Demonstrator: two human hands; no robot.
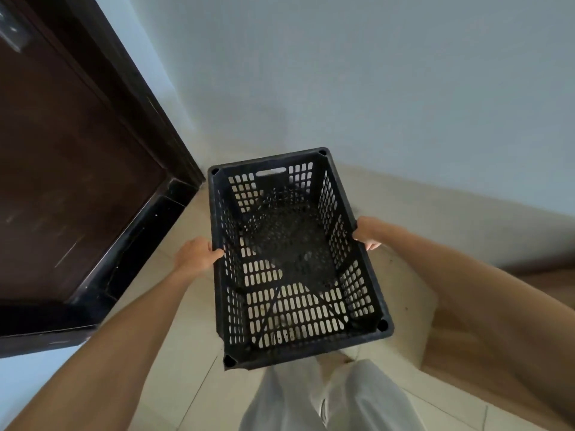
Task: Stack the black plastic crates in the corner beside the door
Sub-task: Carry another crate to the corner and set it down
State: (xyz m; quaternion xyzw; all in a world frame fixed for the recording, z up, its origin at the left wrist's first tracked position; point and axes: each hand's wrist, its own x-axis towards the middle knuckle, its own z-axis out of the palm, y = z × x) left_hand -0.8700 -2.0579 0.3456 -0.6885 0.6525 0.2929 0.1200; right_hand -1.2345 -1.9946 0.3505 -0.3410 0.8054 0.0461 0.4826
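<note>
I hold a black plastic crate [370, 275] with perforated walls and floor, open side up, in front of me above the pale tiled floor. My left hand [194, 255] grips the middle of its left long rim. My right hand [368, 231] grips the middle of its right long rim. The crate's far end points toward the corner where the dark door meets the wall. A handle slot shows in the far short wall. Through the mesh floor I cannot tell whether another crate lies beneath it.
A dark brown door [62, 166] with a black frame [137, 241] stands at the left. A pale blue wall [373, 88] with a beige skirting [435, 209] runs behind and to the right. My light grey trouser legs [326, 396] are below the crate.
</note>
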